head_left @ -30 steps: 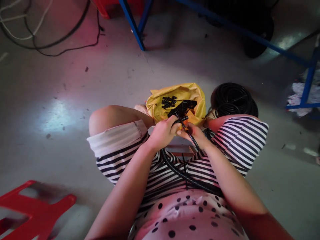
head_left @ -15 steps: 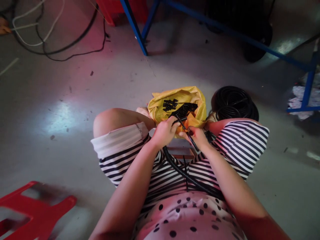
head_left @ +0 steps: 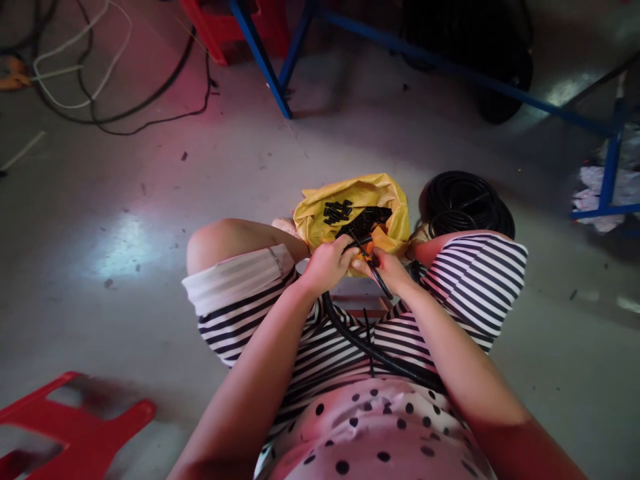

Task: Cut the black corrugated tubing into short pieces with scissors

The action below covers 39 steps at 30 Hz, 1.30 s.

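The left hand (head_left: 327, 265) is closed round the end of a black corrugated tube (head_left: 356, 340), which runs from the lap up and away toward the yellow bag (head_left: 320, 215) (small black pieces lie inside). The right hand (head_left: 387, 269) pinches a thin black tool (head_left: 380, 285), angled toward the tube's end.

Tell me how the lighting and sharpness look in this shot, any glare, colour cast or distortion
Head view: dim overall, with a pale glare patch on the floor left of the knee and a red-pink cast towards the upper left. The left hand and right hand on the black corrugated tube are fairly sharp. The red stool at the lower left edge is smeared. Blue frame bars bow, suggesting wide-angle distortion.
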{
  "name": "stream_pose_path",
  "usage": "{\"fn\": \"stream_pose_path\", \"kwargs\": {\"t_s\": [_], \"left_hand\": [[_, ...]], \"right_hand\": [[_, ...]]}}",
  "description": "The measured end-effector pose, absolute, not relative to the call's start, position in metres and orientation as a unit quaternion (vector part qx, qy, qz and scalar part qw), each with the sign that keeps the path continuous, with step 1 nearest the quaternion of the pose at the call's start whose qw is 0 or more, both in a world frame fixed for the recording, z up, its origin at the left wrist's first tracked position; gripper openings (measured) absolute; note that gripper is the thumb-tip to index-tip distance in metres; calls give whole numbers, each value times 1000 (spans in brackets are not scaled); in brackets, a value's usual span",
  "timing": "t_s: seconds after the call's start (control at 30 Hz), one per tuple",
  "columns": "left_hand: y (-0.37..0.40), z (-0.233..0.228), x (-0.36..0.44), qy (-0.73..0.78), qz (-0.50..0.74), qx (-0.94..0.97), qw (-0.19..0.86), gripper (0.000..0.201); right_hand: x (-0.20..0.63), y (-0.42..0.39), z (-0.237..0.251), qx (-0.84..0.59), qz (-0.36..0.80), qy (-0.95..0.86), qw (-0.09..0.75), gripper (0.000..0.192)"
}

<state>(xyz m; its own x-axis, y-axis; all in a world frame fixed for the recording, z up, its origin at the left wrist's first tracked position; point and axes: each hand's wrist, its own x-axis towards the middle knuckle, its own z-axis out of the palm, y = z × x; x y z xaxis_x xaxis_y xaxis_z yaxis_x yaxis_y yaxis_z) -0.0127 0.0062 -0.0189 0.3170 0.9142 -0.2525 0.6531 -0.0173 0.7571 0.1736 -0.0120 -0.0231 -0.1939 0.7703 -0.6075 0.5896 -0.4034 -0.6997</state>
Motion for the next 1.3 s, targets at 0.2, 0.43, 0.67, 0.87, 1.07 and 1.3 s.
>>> {"fn": "stream_pose_path", "kwargs": {"t_s": [0.2, 0.43, 0.67, 0.87, 1.07, 1.3], "left_hand": [[13, -26, -11, 576, 197, 661, 438, 19], [17, -32, -10, 587, 224, 625, 464, 17], [3, -25, 2, 538, 257, 493, 633, 35], [-4, -3, 5, 488, 230, 488, 686, 38], [3, 13, -8, 468, 261, 336, 774, 36], [29, 18, -35, 552, 470, 208, 657, 30]], "right_hand": [[175, -10, -34, -664, 493, -556, 84, 46], [173, -10, -36, -671, 518, -517, 116, 54], [164, -6, -22, -615, 650, -329, 301, 48], [162, -2, -14, -616, 635, -317, 342, 39], [169, 2, -15, -650, 559, -306, 415, 42], [162, -9, -11, -606, 632, -290, 387, 47]]}}
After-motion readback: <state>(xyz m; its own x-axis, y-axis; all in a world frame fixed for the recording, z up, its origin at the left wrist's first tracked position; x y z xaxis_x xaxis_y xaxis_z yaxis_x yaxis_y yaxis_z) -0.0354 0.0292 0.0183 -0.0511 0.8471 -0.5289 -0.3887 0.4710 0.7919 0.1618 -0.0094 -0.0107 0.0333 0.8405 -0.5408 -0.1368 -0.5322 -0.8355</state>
